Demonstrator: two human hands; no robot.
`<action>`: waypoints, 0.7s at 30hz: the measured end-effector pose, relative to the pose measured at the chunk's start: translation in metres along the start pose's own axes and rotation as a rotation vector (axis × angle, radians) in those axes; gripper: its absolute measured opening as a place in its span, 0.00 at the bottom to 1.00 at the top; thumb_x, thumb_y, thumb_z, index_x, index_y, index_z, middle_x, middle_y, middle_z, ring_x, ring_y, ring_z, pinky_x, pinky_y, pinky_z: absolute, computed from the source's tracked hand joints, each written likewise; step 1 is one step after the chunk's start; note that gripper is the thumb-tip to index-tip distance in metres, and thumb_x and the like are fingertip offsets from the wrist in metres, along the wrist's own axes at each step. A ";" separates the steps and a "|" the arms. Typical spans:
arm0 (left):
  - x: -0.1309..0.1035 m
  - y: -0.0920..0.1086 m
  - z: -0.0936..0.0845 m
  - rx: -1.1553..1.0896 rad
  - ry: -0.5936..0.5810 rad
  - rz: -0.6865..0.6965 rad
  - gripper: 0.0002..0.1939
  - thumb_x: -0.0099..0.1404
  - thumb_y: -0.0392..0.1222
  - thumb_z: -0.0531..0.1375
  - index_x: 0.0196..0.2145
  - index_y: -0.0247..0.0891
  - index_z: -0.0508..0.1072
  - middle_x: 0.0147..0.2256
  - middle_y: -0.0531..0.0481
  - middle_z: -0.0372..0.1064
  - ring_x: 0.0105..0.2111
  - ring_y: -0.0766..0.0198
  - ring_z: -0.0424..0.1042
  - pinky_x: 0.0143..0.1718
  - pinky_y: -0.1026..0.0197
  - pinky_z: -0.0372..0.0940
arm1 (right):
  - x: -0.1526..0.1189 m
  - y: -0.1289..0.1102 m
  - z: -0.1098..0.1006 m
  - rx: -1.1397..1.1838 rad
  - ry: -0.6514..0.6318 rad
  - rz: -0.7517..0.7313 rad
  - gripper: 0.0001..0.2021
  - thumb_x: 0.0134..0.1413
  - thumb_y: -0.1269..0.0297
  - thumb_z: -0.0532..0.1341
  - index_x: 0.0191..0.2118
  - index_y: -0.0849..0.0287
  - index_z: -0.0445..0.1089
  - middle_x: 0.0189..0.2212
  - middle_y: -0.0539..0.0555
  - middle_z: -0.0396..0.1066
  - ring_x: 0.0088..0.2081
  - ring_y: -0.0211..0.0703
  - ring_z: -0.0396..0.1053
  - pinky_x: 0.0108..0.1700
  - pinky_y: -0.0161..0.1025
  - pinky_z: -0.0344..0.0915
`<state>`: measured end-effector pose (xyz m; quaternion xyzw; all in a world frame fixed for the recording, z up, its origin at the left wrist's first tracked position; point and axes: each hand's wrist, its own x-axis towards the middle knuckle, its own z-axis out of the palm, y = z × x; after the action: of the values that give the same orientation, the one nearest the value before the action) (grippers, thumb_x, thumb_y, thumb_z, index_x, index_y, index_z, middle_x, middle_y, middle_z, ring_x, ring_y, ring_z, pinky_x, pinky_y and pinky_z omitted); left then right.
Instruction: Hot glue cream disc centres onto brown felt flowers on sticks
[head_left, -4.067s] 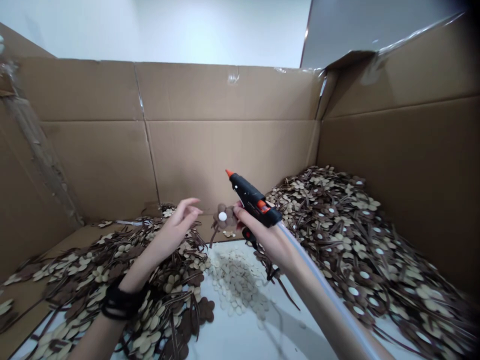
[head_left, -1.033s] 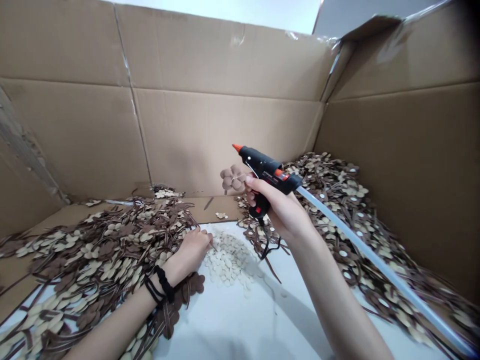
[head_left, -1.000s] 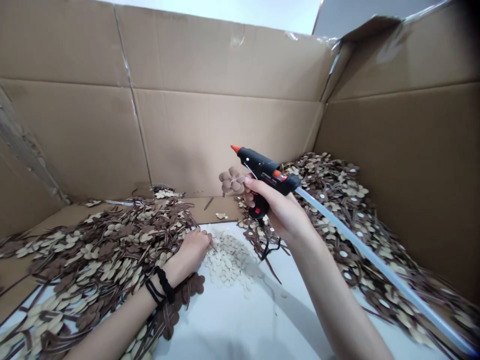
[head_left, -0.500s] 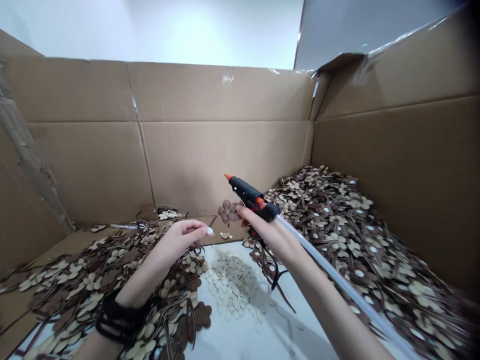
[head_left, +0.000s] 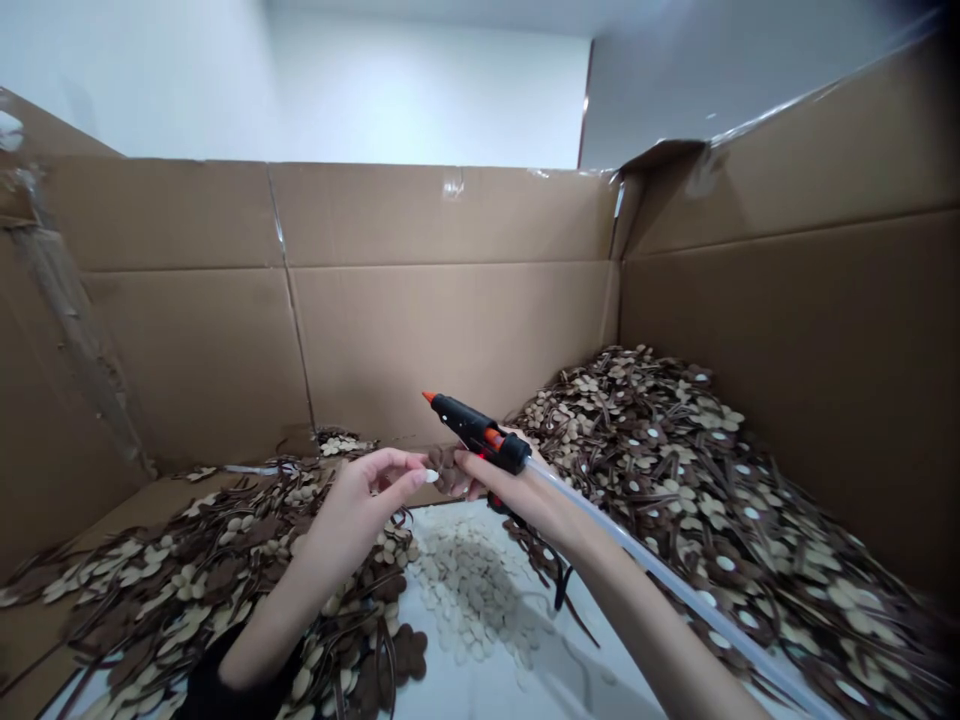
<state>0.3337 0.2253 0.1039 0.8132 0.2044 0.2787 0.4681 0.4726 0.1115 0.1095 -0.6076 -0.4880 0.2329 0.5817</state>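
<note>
Between thumb and fingers, my left hand (head_left: 375, 490) pinches a small white disc (head_left: 430, 476). The disc is at the edge of a brown flower cutout (head_left: 447, 470); whether the two touch I cannot tell. My right hand (head_left: 517, 490) holds that flower in its fingertips and also a black glue gun (head_left: 476, 428) with an orange nozzle, which points up and left. A long clear glue stick (head_left: 645, 560) runs out of the gun's back along my right forearm. The right fingers are partly hidden behind the gun.
Loose pale discs (head_left: 472, 590) lie on a white board (head_left: 450, 690). To the left is a heap of brown and beige flower cutouts (head_left: 247, 550); on the right, a taller heap of flowers (head_left: 720, 500), several with white centres. Cardboard walls (head_left: 450, 330) enclose the space. A black cable (head_left: 561, 585) hangs below the gun.
My two hands have come together, bringing the white disc up to the brown flower. The glue gun has shifted left and lower in view, and the camera has tilted up slightly.
</note>
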 end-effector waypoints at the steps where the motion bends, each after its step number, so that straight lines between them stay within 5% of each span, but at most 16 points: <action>1: -0.001 0.000 0.001 0.028 0.010 0.009 0.17 0.60 0.53 0.58 0.36 0.36 0.74 0.40 0.47 0.73 0.38 0.60 0.69 0.37 0.63 0.61 | -0.001 -0.001 0.001 0.004 -0.001 0.004 0.11 0.48 0.59 0.57 0.30 0.63 0.67 0.26 0.56 0.72 0.28 0.38 0.69 0.33 0.35 0.67; 10: -0.004 -0.002 0.011 0.015 0.152 0.117 0.10 0.61 0.48 0.58 0.33 0.38 0.64 0.35 0.51 0.70 0.35 0.64 0.68 0.36 0.64 0.60 | -0.005 -0.002 0.002 0.073 -0.004 0.029 0.12 0.48 0.58 0.58 0.29 0.63 0.68 0.25 0.55 0.72 0.28 0.39 0.70 0.33 0.35 0.67; 21: 0.002 -0.016 0.014 -0.222 0.027 0.082 0.22 0.60 0.50 0.59 0.48 0.41 0.58 0.41 0.48 0.68 0.40 0.63 0.68 0.43 0.59 0.62 | -0.001 0.006 0.002 0.167 -0.059 0.054 0.14 0.47 0.55 0.60 0.28 0.64 0.69 0.21 0.54 0.71 0.25 0.37 0.69 0.31 0.34 0.66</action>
<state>0.3429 0.2252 0.0843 0.7603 0.1453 0.3296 0.5405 0.4729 0.1126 0.1036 -0.5627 -0.4671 0.3065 0.6092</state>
